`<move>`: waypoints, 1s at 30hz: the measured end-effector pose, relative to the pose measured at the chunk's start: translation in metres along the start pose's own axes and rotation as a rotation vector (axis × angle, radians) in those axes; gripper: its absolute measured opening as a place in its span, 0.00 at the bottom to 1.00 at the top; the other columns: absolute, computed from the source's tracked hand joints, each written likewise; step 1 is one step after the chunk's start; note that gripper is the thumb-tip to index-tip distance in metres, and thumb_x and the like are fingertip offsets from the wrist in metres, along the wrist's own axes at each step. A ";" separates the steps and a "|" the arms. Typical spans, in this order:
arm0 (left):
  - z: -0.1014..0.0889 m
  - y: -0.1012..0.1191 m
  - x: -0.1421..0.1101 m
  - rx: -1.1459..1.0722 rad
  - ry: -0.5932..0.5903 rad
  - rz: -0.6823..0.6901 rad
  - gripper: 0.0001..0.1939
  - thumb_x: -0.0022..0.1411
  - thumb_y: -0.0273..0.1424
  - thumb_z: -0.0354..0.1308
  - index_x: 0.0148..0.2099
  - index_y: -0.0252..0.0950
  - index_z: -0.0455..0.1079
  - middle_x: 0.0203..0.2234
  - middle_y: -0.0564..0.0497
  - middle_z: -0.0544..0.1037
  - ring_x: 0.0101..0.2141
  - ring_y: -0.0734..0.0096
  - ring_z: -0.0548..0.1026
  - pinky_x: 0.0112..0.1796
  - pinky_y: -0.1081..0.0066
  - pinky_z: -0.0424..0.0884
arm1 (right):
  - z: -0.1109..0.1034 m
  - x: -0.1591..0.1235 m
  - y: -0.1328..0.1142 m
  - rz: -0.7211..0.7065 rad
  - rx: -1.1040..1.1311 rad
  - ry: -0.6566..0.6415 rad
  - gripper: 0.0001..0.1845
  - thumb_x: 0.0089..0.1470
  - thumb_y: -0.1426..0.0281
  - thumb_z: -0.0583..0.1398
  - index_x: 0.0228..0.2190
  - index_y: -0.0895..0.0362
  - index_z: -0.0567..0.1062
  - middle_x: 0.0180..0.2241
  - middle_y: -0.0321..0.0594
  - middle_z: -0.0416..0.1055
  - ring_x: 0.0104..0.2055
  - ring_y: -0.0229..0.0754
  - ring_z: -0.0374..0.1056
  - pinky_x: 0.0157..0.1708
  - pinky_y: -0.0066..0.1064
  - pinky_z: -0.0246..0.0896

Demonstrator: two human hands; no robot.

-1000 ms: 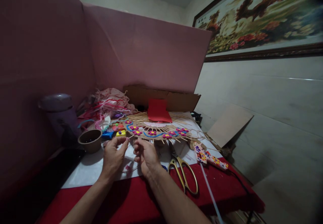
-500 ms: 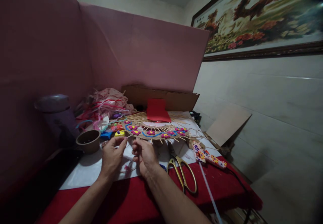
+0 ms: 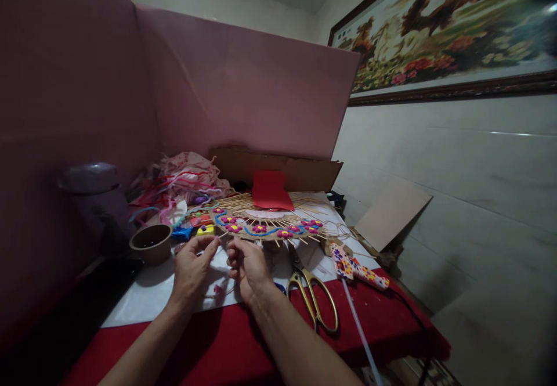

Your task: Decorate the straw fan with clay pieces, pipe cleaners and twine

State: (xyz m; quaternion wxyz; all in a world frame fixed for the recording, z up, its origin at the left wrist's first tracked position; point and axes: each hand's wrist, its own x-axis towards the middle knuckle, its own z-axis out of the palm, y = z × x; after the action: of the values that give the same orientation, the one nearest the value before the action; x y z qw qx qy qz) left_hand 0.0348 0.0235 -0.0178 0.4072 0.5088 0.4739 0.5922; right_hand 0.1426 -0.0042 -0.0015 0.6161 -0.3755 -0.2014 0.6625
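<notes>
My left hand (image 3: 195,263) is closed in a pinch, its thumb and index finger together; whatever lies between the tips is too small to make out. Close by on the right, my right hand (image 3: 249,270) has curled fingers and a thumb pressed against them, and its contents are hidden. Just beyond both hands lies a curved brown band (image 3: 278,231) with thin sticks poking from its edges. Magenta flowers with yellow centres and a wavy blue line decorate it. A small pink bit (image 3: 217,288) rests on the white sheet (image 3: 130,307) beneath my hands.
Gold-handled scissors (image 3: 314,299) and a flower-patterned glue gun (image 3: 359,271) with a long clear stick lie at right. A brown cup (image 3: 151,245) and a dark flat object (image 3: 108,281) are left. Behind are red paper (image 3: 272,191), a yarn heap (image 3: 191,171) and cardboard (image 3: 235,165).
The view has shifted very slightly. Both hands keep nearly the same place and the same pinched pose.
</notes>
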 end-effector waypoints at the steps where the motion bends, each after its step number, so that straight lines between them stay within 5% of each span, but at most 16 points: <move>1: 0.000 0.000 0.000 -0.017 0.004 -0.004 0.20 0.42 0.42 0.66 0.33 0.32 0.71 0.27 0.50 0.75 0.29 0.70 0.71 0.31 0.72 0.64 | 0.000 0.000 0.000 0.000 0.001 0.000 0.08 0.46 0.67 0.59 0.22 0.60 0.69 0.16 0.29 0.61 0.14 0.27 0.51 0.11 0.18 0.39; 7: 0.001 0.005 -0.003 -0.110 -0.008 -0.027 0.24 0.39 0.42 0.67 0.38 0.33 0.71 0.30 0.48 0.78 0.34 0.66 0.74 0.35 0.70 0.67 | -0.001 0.001 0.001 -0.002 0.003 -0.013 0.09 0.45 0.66 0.60 0.22 0.60 0.69 0.16 0.29 0.61 0.14 0.27 0.51 0.11 0.18 0.39; 30: 0.000 0.000 0.003 -0.009 0.016 0.011 0.22 0.38 0.40 0.68 0.35 0.31 0.74 0.26 0.49 0.78 0.26 0.70 0.73 0.26 0.73 0.66 | -0.005 0.008 0.005 -0.033 -0.035 -0.015 0.09 0.42 0.66 0.59 0.22 0.59 0.69 0.16 0.29 0.60 0.14 0.27 0.52 0.10 0.17 0.41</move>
State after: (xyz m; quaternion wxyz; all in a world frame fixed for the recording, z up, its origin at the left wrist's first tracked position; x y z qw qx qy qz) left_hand 0.0347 0.0260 -0.0167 0.4024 0.5047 0.4719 0.6006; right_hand 0.1428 0.0016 -0.0104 0.6188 -0.3778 -0.2237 0.6514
